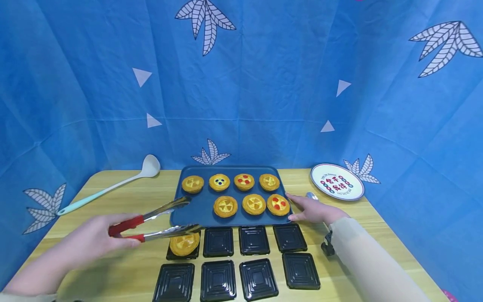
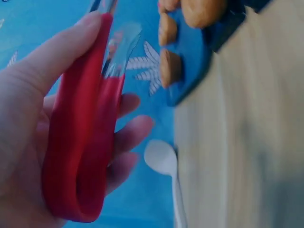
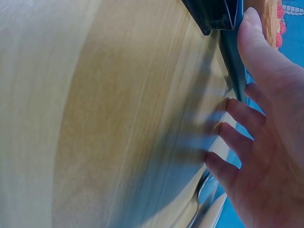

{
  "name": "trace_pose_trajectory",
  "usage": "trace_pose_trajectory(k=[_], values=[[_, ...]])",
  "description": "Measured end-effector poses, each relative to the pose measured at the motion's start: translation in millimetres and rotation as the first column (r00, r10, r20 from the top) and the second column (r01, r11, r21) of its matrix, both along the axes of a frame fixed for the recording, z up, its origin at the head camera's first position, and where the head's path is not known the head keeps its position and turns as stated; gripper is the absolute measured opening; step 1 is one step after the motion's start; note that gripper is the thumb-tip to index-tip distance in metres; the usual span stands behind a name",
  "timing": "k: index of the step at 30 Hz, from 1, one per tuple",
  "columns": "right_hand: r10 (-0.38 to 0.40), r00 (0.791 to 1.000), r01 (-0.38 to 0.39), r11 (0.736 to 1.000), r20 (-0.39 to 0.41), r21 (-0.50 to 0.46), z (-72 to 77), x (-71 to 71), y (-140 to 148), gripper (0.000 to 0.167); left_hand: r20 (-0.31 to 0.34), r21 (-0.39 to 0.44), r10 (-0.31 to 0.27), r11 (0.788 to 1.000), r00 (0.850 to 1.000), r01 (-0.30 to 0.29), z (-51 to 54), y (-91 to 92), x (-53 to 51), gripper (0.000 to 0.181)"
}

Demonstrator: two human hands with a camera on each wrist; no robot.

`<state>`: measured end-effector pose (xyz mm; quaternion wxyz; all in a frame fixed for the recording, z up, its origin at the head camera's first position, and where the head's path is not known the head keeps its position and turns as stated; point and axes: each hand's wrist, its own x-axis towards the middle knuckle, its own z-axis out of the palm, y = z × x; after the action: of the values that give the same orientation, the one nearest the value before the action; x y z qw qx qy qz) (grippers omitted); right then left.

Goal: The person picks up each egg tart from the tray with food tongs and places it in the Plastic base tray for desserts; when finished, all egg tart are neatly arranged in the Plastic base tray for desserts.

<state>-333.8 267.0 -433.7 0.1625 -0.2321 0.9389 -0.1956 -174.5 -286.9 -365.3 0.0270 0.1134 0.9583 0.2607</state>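
My left hand (image 1: 88, 235) grips a pair of tongs (image 2: 76, 133) by their red handles. The metal ends stand apart, one over the front left corner of the dark blue tray (image 1: 201, 212), the other just above an egg tart (image 1: 184, 246) in a small black plastic holder. At the tray's right edge is my right hand (image 1: 311, 209), its fingers spread and its thumb touching the rim in the right wrist view. Several tarts sit on the tray in two rows: plain ones, one with blue dots (image 1: 219, 182), and ones with red pieces (image 1: 278, 204).
More black square holders (image 1: 218, 242) lie in two rows in front of the tray. A ladle (image 1: 150, 166) with a pale green handle lies at left. On the right are a white plate (image 1: 336, 182) and a metal utensil (image 1: 311, 196), partly hidden. Blue cloth (image 1: 241, 84) surrounds the table.
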Motion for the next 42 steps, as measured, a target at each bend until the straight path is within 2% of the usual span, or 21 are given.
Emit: trace_pose_trajectory(k=[5,9,14,22,30,34,38,42], values=[[-0.011,1.000,0.011,1.000,0.011,0.004,1.0,2.0,2,0.090,-0.101,-0.047,-0.037,0.998,0.994,0.032,9.4,25.2,-20.6,0.076],[0.000,1.000,0.000,1.000,0.004,0.005,2.5,3.0,1,0.089,-0.130,-0.078,-0.035,0.997,0.991,0.025,9.0,50.9,-37.2,0.057],[0.013,1.000,-0.012,1.000,-0.011,0.014,3.2,2.0,0,0.089,-0.138,-0.158,-0.065,0.987,0.988,0.043,1.3,74.3,-52.3,0.046],[0.008,1.000,-0.008,1.000,0.001,0.007,3.0,0.8,0,0.090,-0.154,-0.234,-0.139,0.967,0.978,0.101,-17.4,90.4,-68.5,0.041],[0.007,1.000,-0.007,1.000,-0.001,-0.006,2.4,2.3,1,0.089,-0.137,-0.266,-0.165,0.956,0.977,0.125,-26.2,102.0,-73.8,0.038],[-0.003,1.000,0.003,1.000,0.000,-0.008,2.0,2.6,0,0.089,-0.142,-0.266,-0.163,0.956,0.976,0.121,-27.6,102.4,-73.0,0.046],[-0.008,1.000,0.008,1.000,0.006,-0.010,1.3,2.0,0,0.089,-0.142,-0.232,-0.154,0.965,0.978,0.118,-24.6,99.5,-68.6,0.055],[-0.005,1.000,0.005,1.000,0.004,-0.012,0.7,0.8,1,0.089,-0.142,-0.187,-0.137,0.976,0.980,0.110,-14.9,96.1,-61.0,0.065]])
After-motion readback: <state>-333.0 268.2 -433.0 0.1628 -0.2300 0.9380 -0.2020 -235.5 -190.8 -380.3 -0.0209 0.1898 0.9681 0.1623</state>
